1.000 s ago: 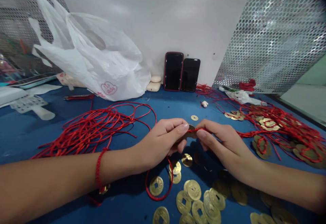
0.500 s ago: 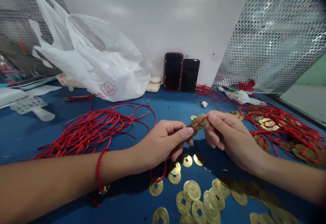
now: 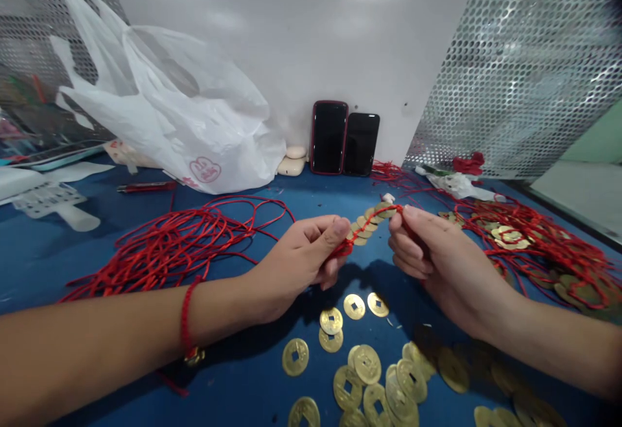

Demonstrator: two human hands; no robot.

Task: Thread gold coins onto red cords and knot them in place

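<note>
A strand of overlapping brass coins (image 3: 365, 225), laced with red cord, stretches between my two hands above the blue table. My left hand (image 3: 311, 252) pinches its lower left end, with bunched red cord under the thumb. At the upper right end, the thumb and fingers of my right hand (image 3: 432, 245) are closed on the red cord. The strand slants up to the right. Below it lie loose square-holed coins (image 3: 367, 363), some overlapping, several in the shadow of my right arm. Part of the strand is hidden inside my left hand.
Left of my hands lies a heap of red cord (image 3: 160, 245). Finished-looking coin strands (image 3: 510, 236) pile up at the right. Behind stand a white plastic bag (image 3: 208, 116), two phones (image 3: 329, 138) and a cream case (image 3: 291, 165). A red pen (image 3: 146, 187) rests at left.
My hands have drawn further apart, showing more of the coin strand and its red lacing. The cord loop that hung below my left hand is now gathered up in it.
</note>
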